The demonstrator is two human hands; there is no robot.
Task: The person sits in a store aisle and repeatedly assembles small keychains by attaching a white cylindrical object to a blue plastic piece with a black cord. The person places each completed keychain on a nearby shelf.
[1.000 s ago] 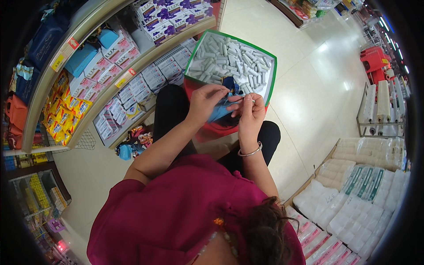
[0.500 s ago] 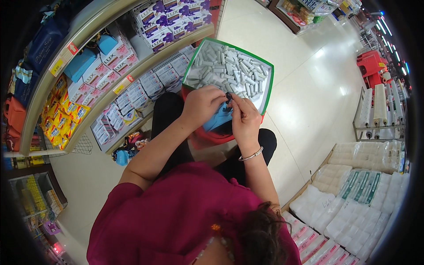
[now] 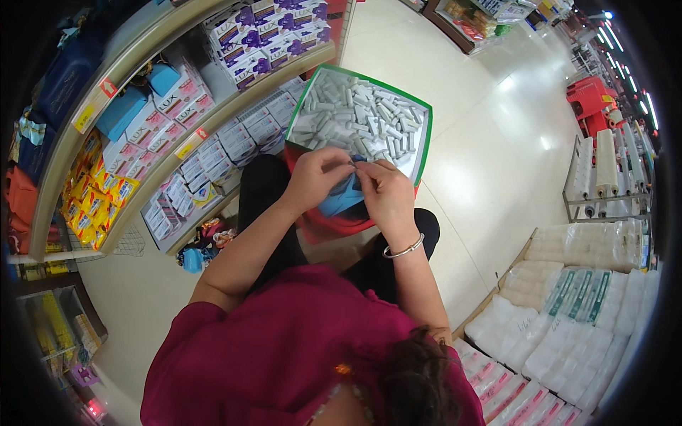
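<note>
My left hand (image 3: pixel 317 179) and my right hand (image 3: pixel 390 197) meet over the near edge of a green-rimmed tray. Thumb and fingers of both are pinched on a small dark strip (image 3: pixel 357 159), like a ribbon or cloth tie, at the top of a blue packet (image 3: pixel 338 204). Most of the packet lies behind my hands, so its full shape is hidden. Just beyond my fingers, the tray (image 3: pixel 427 135) holds many small pale grey-white cylinder-like pieces (image 3: pixel 362 106). A silver bangle (image 3: pixel 404 248) circles my right wrist.
Shelves on the left carry boxed soaps (image 3: pixel 266 35), yellow packets (image 3: pixel 92 206) and blue packages (image 3: pixel 122 113). A red container (image 3: pixel 334 228) stands under the tray between my knees. Wrapped white packs (image 3: pixel 540 334) are stacked at the right, below a rack of rolls (image 3: pixel 607 163).
My fingertips have shifted slightly left and down, drawing closer together over the dark strip, which shows less now. The whole view has tilted a little.
</note>
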